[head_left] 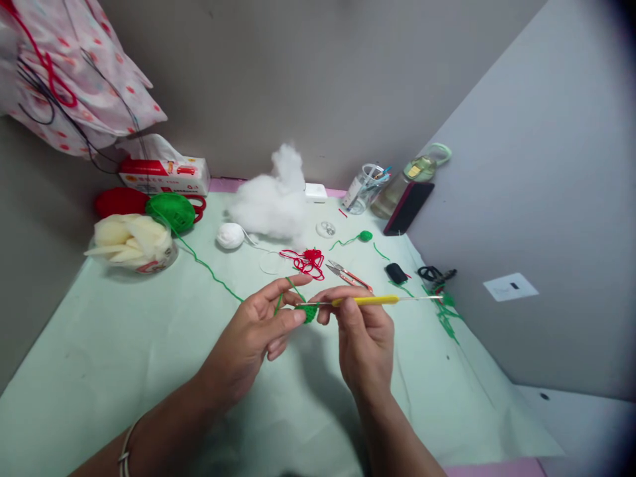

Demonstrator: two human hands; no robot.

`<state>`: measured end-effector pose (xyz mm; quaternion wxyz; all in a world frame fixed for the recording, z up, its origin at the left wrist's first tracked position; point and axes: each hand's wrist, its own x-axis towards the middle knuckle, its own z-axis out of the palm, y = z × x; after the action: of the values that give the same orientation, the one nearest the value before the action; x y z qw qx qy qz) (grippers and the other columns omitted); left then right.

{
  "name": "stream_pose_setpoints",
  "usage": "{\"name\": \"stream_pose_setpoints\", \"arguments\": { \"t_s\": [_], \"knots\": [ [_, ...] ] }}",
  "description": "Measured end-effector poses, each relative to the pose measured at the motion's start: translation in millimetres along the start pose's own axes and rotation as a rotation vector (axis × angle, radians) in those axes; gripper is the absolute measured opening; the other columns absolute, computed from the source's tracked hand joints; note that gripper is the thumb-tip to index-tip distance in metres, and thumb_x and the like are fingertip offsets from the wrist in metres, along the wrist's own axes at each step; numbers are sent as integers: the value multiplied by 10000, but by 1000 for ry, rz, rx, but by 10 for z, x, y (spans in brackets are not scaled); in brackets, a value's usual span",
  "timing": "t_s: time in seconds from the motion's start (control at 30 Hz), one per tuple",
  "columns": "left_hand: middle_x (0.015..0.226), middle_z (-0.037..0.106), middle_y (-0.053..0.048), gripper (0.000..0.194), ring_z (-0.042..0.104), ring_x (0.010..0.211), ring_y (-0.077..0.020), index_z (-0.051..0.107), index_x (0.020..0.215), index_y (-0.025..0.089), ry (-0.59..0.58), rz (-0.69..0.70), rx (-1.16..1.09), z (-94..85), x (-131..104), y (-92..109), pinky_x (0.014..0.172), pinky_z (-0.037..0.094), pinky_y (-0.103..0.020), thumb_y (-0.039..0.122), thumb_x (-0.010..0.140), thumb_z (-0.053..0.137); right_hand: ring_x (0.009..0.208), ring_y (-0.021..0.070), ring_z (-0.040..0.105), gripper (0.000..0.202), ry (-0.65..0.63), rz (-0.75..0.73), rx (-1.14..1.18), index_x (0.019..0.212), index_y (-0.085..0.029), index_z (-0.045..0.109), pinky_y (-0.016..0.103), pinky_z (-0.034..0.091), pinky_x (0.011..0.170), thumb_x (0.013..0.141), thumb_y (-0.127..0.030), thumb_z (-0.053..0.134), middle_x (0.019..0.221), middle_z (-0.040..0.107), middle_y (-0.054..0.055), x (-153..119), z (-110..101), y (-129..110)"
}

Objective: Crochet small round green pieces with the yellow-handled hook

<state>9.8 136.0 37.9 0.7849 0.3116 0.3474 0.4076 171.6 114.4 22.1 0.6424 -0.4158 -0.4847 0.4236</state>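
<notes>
Between thumb and fingers, my left hand (256, 328) pinches a small green crochet piece (310, 314). Green yarn (211, 270) loops over the raised index finger of that hand and runs back to a green yarn ball (171, 211) at the left. My right hand (365, 338) is closed around the yellow handle of a crochet hook (372, 301). The hook's thin metal shaft points left and meets the top of the green piece; its tip is partly hidden by my left fingers. Just beyond my hands lie small scissors (348, 275) and a tangle of red yarn (309, 264).
White stuffing (271, 202) and a white yarn ball (230, 236) lie farther back. A tub (159, 255), red yarn (119, 202) and a tissue box (171, 175) stand left. To the right are a pen jar (365, 192), a bottle (397, 192), a phone (410, 209) and green scraps (447, 315) by the wall.
</notes>
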Motion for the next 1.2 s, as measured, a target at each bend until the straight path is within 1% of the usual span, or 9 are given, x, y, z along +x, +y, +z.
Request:
{"name": "stream_pose_setpoints", "arguments": {
  "t_s": [0.27,0.47,0.57,0.67,0.8,0.9,0.97,1.1,1.2],
  "knots": [
    [880,594,31,402,328,483,-17,761,1219,282,42,49,72,-20,-5,20,439,260,-201,316,827,849,697,147,703,213,-21,-57,-64,1003,-230,701,308,581,679,1076,-285,509,900,782,33,-6,4,-85],
    [690,467,72,374,327,538,-67,734,1251,250,169,176,273,18,-32,-30,503,295,-209,278,883,793,802,180,730,300,-74,-408,-500,1206,-265,692,341,598,725,1041,-129,483,989,784,43,-98,-6,-59],
    [738,499,59,387,356,572,-68,741,1217,233,243,218,296,67,-52,-63,543,339,-204,237,837,818,826,203,743,346,-133,-525,-628,1284,-267,667,350,612,703,1021,-111,503,1007,787,64,-119,-1,-17],
    [662,470,84,513,324,511,-59,700,1289,223,185,136,187,88,-52,-59,481,302,-193,246,799,849,893,214,751,383,-152,-613,-814,1309,-288,693,343,623,734,991,-102,587,1074,780,87,-139,10,7],
    [570,342,128,472,139,451,-35,708,1283,170,18,-83,-114,56,-27,22,405,174,-178,282,841,827,864,205,750,312,-26,-487,-580,1200,-297,745,357,630,736,1019,-128,555,1021,775,71,-121,19,-34],
    [621,413,107,401,138,454,-14,752,1209,170,13,-76,-159,39,-17,65,408,168,-172,246,826,839,703,178,703,251,65,-275,-239,1071,-257,761,362,613,660,1055,-207,516,907,755,55,-50,27,-87],
    [684,495,84,405,178,440,2,758,1201,194,-4,-58,-115,42,-15,58,405,169,-175,258,813,855,694,168,684,219,36,-199,-162,1014,-243,771,336,598,633,1047,-245,554,898,757,54,0,38,-106],
    [859,607,38,438,304,454,15,753,1226,242,32,27,-15,50,-6,-6,416,232,-166,306,810,877,720,160,685,210,-40,-213,-282,1034,-266,785,303,591,635,1024,-192,589,905,776,34,10,64,-93],
    [792,583,54,474,323,460,4,741,1258,247,67,44,-26,42,1,-40,424,256,-156,297,808,884,841,179,731,299,-72,-385,-504,1155,-299,778,318,618,722,982,-108,626,1013,785,50,-63,62,-48]
  ]
}}
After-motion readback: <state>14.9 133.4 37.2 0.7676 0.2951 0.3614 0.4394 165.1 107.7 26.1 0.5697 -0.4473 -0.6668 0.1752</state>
